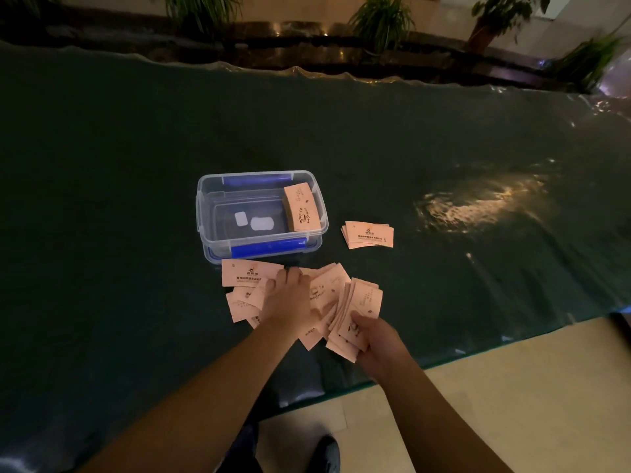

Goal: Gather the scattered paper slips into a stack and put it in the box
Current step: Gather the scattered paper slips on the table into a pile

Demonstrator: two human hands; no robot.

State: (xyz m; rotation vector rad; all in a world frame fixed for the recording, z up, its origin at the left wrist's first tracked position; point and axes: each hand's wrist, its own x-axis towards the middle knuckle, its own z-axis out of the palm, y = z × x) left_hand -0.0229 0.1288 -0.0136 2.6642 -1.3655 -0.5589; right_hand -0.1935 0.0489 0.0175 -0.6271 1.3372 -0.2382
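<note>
Several pink paper slips (244, 273) lie scattered on the dark green table just in front of a clear plastic box (261, 256) with blue latches. One stack of slips (304, 208) leans inside the box against its right wall. A small separate pile of slips (368, 234) rests to the right of the box. My left hand (290, 300) presses flat on the scattered slips, fingers together. My right hand (374, 337) grips a fanned bunch of slips (360, 302) at its near end.
The table (136, 199) is covered with a dark green cloth under a shiny clear sheet, with a bright glare patch (478, 206) at the right. Its near edge runs diagonally by my right arm. Potted plants (382, 18) stand beyond the far edge.
</note>
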